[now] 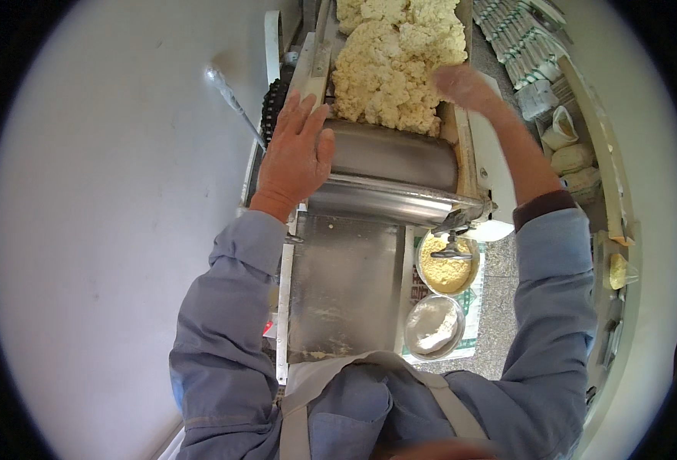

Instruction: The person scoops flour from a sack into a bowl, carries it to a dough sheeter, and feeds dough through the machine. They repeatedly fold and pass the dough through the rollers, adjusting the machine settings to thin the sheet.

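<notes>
A large crumbly mass of pale yellow dough (pixel 393 75) lies on the feed board of a dough sheeter, behind its wide metal roller (pixel 393 152). My left hand (pixel 297 146) rests palm down at the machine's left side, by the roller's left end. Its fingers are spread a little and hold nothing. At the right edge of the dough is my right hand (pixel 463 86), blurred and curled. Whether it grips any dough cannot be made out. A shiny lower roller (pixel 378 204) sits in front, above a sloping metal plate (pixel 344 276) dusted with flour.
Right of the plate stand a bowl of yellow crumbs or meal (pixel 444 270) and a bowl of white flour (pixel 435 328). A metal hand screw (pixel 452 253) juts over the first bowl. Toothed gearing (pixel 272 109) shows at left, near a plastic-wrapped lever (pixel 232 98). Sacks (pixel 574 158) line the right.
</notes>
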### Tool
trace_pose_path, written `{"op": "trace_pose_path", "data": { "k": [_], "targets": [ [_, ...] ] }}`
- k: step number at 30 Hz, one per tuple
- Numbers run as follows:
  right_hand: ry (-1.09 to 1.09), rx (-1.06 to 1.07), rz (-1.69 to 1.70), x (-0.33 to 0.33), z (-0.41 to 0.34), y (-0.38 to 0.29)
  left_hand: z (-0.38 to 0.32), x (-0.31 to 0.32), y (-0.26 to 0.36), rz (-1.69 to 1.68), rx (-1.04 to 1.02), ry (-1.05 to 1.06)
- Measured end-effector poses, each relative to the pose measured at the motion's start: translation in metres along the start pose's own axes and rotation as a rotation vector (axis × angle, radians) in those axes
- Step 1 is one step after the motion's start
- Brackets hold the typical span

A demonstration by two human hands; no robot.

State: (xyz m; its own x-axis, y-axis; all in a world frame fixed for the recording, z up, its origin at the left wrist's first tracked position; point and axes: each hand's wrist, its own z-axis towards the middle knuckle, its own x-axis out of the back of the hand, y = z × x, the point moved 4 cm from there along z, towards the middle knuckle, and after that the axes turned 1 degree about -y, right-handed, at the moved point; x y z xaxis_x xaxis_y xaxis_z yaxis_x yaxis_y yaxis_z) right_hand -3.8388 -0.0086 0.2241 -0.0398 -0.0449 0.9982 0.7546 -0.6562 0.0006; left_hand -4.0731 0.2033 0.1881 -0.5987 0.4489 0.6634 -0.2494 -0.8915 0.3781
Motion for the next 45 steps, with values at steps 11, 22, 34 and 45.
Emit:
{"op": "trace_pose_path", "data": {
  "k": [11,22,34,45],
  "targets": [
    [0.273,-0.471,0.243,-0.027,0.033,0.041,0.000,0.007,-0.005,-0.108,-0.057,0.043],
    [0.464,-0.532,0.056,-0.046,0.054,0.047,-0.001,0.014,-0.013,-0.226,-0.097,0.143],
    [0.383,-0.423,0.068,-0.043,0.030,-0.005,0.001,0.012,-0.012,-0.258,-0.073,0.127],
    [0.480,-0.431,0.120,-0.078,0.031,-0.013,0.001,0.012,-0.011,-0.220,-0.094,0.133]
  ]
}}
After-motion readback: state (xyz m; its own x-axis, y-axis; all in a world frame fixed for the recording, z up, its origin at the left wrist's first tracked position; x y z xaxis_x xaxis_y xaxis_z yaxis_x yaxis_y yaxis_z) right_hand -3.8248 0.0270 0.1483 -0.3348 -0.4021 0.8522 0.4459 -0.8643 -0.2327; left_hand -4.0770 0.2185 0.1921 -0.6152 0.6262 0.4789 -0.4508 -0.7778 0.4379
